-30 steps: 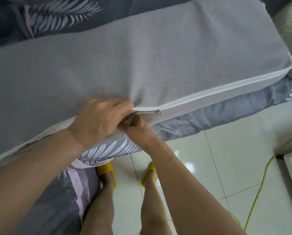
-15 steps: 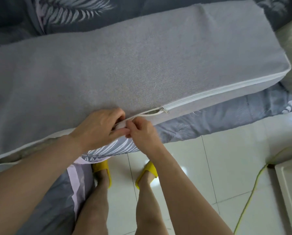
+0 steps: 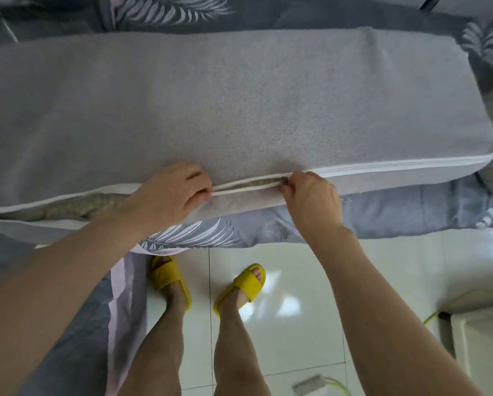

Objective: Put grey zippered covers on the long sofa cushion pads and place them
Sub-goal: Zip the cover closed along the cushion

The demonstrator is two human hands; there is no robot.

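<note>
A long cushion in a grey zippered cover (image 3: 239, 110) lies across a bed in front of me. Its white zipper seam (image 3: 396, 168) runs along the near side and is closed to the right of my right hand. Left of that the seam gapes, and the mottled pad (image 3: 68, 205) shows inside. My left hand (image 3: 168, 195) pinches the two white seam edges together. My right hand (image 3: 311, 195) pinches the zipper pull (image 3: 283, 180) at the end of the gap.
The cushion rests on a grey bedsheet with a leaf print (image 3: 196, 235) that hangs over the bed edge. My feet in yellow slippers (image 3: 245, 284) stand on a white tiled floor. A yellow cable (image 3: 429, 317) and a white box (image 3: 482, 347) lie at the lower right.
My right hand has moved right, away from my left hand, and now holds the zipper pull. My view has shifted, so the cushion sits more squarely across the frame.
</note>
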